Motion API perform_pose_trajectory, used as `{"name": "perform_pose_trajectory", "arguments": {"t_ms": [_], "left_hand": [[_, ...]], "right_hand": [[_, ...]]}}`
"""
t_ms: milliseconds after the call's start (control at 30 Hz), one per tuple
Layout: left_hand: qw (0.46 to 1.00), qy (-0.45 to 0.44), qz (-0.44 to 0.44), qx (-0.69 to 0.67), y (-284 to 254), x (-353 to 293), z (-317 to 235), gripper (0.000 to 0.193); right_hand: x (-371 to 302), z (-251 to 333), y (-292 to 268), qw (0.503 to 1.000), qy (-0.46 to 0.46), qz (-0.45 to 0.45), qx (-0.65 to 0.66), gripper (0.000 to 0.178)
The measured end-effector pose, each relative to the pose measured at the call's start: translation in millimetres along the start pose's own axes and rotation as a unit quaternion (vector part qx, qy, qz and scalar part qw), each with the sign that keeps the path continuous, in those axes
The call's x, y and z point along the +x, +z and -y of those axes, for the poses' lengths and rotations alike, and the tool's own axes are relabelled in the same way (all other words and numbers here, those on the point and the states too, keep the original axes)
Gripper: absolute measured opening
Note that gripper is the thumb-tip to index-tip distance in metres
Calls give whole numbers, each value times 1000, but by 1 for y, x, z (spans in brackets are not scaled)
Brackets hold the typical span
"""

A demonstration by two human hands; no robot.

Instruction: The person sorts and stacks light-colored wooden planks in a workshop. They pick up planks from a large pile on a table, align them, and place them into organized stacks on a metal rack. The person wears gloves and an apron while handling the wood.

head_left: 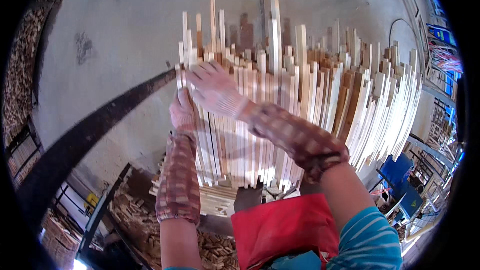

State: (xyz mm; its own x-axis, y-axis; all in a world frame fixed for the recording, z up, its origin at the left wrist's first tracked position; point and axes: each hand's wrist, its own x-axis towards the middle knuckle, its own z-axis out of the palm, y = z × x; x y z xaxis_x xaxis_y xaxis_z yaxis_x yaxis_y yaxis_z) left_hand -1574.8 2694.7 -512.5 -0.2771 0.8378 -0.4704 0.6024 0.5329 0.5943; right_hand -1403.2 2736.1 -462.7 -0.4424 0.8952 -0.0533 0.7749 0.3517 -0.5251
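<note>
Wooden strips (252,135) on dark rack (97,118)

- Upright wooden strips (250,140) stand side by side in a row before the person, a broad surface (125,45) behind them
- The left hand (181,110) is at the row's left end, the right hand (216,86) above and right of it on the strips
- A bar (95,117) runs from lower left toward that end
- Wood offcuts (134,215) lie below left
- An apron (285,230) is below the row
</note>
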Motion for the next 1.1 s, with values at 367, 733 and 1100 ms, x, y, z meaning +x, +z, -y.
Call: {"name": "perform_pose_trajectory", "arguments": {"t_ms": [367,733,1100], "left_hand": [[873,244,-349,239,22,-20,15,57],[994,11,59,-87,217,-332,-53,82],[998,-53,-22,18,225,-304,-147,79]], "right_hand": [[-454,93,-8,758,503,-61,412,35],[-552,40,62,95,814,-133,557,62],[-515,11,58,104,688,-231,680,37]]}}
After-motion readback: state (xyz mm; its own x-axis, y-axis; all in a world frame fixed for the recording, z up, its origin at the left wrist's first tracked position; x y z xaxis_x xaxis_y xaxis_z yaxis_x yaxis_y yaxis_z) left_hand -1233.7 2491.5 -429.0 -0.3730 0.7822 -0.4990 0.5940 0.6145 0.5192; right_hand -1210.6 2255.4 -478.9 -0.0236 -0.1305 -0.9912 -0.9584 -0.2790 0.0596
